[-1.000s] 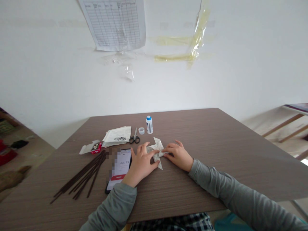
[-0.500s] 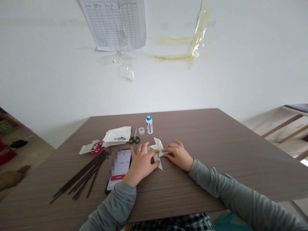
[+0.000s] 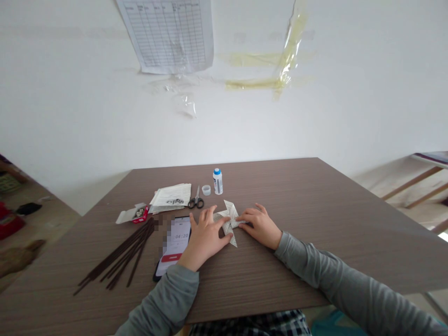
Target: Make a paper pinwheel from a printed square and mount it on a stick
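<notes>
A folded paper pinwheel point(image 3: 231, 222), made of printed paper with pointed blades, lies on the brown table point(image 3: 280, 191). My left hand point(image 3: 207, 235) reaches over its left side, the index finger on its middle and the thumb at the lower blade. The other fingers of that hand are raised and spread. From the right, my right hand point(image 3: 262, 226) pinches the right blade, which the fingers partly hide. Close to my left wrist lies a phone point(image 3: 177, 238) showing a timer.
Behind the hands stand a white glue bottle point(image 3: 217, 182) with a blue top and a small clear cap point(image 3: 206, 190). Scissors point(image 3: 196, 202), stacked paper sheets point(image 3: 171, 196), a small red box point(image 3: 140, 213) of metal bits and dark brown sticks point(image 3: 119, 256) lie to the left.
</notes>
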Demonstrator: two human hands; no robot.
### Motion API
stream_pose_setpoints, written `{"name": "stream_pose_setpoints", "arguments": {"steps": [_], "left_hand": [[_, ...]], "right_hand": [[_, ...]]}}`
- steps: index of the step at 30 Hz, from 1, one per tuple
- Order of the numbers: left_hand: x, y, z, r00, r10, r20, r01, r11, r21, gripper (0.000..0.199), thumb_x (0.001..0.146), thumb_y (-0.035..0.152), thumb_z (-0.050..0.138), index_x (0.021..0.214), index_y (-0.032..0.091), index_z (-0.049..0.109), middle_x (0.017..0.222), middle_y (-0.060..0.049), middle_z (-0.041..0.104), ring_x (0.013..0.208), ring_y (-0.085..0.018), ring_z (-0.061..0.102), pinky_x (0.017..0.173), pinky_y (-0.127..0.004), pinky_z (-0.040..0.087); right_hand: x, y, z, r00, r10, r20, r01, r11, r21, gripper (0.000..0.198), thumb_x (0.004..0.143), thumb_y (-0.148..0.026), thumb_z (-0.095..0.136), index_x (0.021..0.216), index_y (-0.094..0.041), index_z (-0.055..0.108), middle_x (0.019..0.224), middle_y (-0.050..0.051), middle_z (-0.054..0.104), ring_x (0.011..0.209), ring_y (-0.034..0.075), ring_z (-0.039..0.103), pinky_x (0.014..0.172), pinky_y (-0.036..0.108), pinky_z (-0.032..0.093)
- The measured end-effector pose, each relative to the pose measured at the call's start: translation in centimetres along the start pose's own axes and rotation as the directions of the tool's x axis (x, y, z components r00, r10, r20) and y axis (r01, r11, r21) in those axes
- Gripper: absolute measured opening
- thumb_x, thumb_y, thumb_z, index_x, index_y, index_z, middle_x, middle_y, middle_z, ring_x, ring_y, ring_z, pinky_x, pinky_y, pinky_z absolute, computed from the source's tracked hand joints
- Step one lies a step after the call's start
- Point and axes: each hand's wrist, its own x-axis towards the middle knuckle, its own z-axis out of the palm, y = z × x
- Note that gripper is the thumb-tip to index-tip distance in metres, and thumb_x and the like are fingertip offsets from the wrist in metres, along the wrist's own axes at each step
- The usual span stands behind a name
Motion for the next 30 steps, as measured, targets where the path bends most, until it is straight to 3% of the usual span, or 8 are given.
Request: {"name": "stream_pose_setpoints", "arguments": {"steps": [15,22,30], "left_hand": [[-0.10,-0.04,0.16,0.999,-0.018,-0.041,0.017,1.000,-0.025,0.060,0.110,0.043,0.100,0.169,0.044,0.089,0.203,-0.016,0.056,0.191,-0.055,0.048,0.155,-0.096,0.030],[-0.23,-0.08,0.20,0.998,0.003,-0.056,-0.005,1.000,-0.027,0.043,0.111,0.040,0.099,0.155,0.042,0.098,0.200,-0.017,0.061,0.187,-0.057,0.052,0.153,-0.100,0.030],[-0.14,0.07,0.23,0.999,0.001,-0.039,-0.001,1.000,-0.003,0.046,0.113,0.039,0.097,0.159,0.040,0.096,0.202,-0.018,0.060,0.189,-0.057,0.051,0.153,-0.100,0.030]], "right_hand": [[-0.03,0.16,0.18,1.000,-0.009,-0.023,0.009,1.000,-0.005,0.020,0.125,-0.029,0.085,0.137,-0.035,0.100,0.131,0.008,0.097,0.128,0.031,0.091,0.148,0.072,0.049],[0.02,-0.07,-0.03,1.000,0.006,-0.003,-0.006,1.000,-0.003,0.024,0.124,-0.027,0.082,0.139,-0.035,0.100,0.133,0.010,0.097,0.132,0.034,0.091,0.149,0.076,0.049],[0.08,-0.38,-0.27,1.000,0.030,0.009,-0.030,1.000,-0.002,0.026,0.123,-0.025,0.082,0.139,-0.035,0.101,0.133,0.010,0.097,0.133,0.035,0.092,0.150,0.075,0.049]]}}
